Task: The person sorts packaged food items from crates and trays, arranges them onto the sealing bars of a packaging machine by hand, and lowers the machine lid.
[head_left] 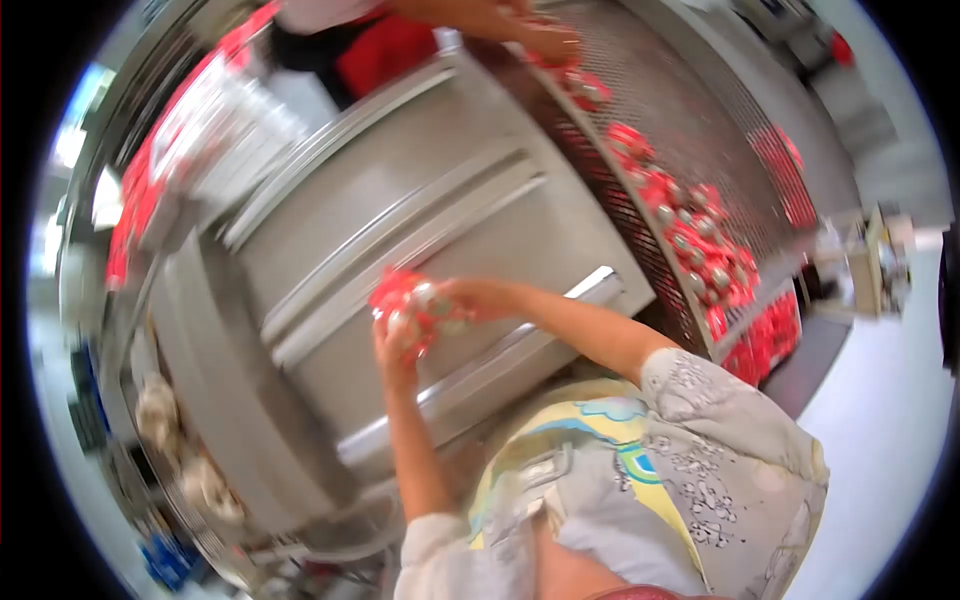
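Note:
Over the metal worktop, a few shiny red plastic packets [400,292] with pale, silvery round contents are bunched between my two hands. My left hand [393,358] is closed around the lower left part of the bunch. Coming in from the right, my right hand [480,298] has its fingers closed on the bunch's right side. Blur hides the exact finger positions and the number of packets. Beneath them lies the steel worktop [430,235], crossed by raised metal rails.
To the right stands a perforated metal bin [660,80] with a heap of similar red packets [700,240]. Another person's hand [550,42] reaches over its far end. More red packets [765,340] lie below the bin. A curved metal housing [225,380] borders the left.

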Demonstrator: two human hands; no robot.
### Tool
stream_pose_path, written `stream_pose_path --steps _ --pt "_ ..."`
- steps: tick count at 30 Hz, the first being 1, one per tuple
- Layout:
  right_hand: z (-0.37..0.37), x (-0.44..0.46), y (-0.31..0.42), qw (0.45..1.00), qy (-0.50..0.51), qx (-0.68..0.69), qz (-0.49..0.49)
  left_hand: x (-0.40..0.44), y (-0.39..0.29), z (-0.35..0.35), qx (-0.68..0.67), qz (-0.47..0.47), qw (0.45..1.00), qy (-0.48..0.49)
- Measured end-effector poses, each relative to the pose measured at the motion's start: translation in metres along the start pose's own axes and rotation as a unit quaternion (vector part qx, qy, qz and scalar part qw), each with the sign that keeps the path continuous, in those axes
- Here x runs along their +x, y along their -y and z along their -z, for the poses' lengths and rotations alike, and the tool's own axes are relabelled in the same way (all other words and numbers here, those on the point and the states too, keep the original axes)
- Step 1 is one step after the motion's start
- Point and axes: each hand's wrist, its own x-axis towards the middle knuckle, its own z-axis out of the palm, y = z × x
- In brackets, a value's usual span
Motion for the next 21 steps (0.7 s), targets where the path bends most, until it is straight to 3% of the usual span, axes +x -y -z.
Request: stream_pose_path --steps 4,5,8,10,12,14,15,16,17,20,21 --pt "0.004 -0.074 0.029 0.993 -0.104 -0.052 0.034 0.010 0.035 -0.041 0.052 0.001 0.995 0.082" --pt "0.013 -0.095 0.032 0.985 -0.133 -0.036 0.101 0.015 0.039 -0.063 0.052 0.002 0.994 0.091" --pt "0.051 -0.167 0.044 0.956 -0.188 -0.032 0.224 0.023 0.044 -0.156 0.089 0.036 0.988 0.118" --pt "0.075 -0.237 0.064 0.937 -0.250 -0.051 0.238 0.036 0.053 -0.233 0.121 0.013 0.969 0.214" --pt "0.090 -0.301 0.078 0.900 -0.335 -0.023 0.277 0.057 0.078 -0.301 0.064 0.103 0.960 0.252" --pt "0.135 -0.350 0.068 0.863 -0.407 -0.012 0.299 0.071 0.106 -0.368 0.181 0.109 0.940 0.266" --pt "0.167 -0.372 0.059 0.844 -0.451 -0.027 0.289 0.083 0.126 -0.389 0.325 0.024 0.898 0.297" --pt "0.182 -0.389 0.063 0.819 -0.513 -0.069 0.249 0.094 0.146 -0.410 0.458 -0.067 0.832 0.305" --pt "0.207 -0.399 0.057 0.773 -0.570 -0.149 0.235 0.102 0.175 -0.420 0.508 -0.128 0.792 0.313" --pt "0.279 -0.409 0.030 0.578 -0.697 -0.380 0.191 0.121 0.210 -0.449 0.642 -0.048 0.709 0.288" --pt "0.284 -0.406 0.032 0.537 -0.706 -0.433 0.161 0.135 0.257 -0.439 0.704 -0.099 0.653 0.261"
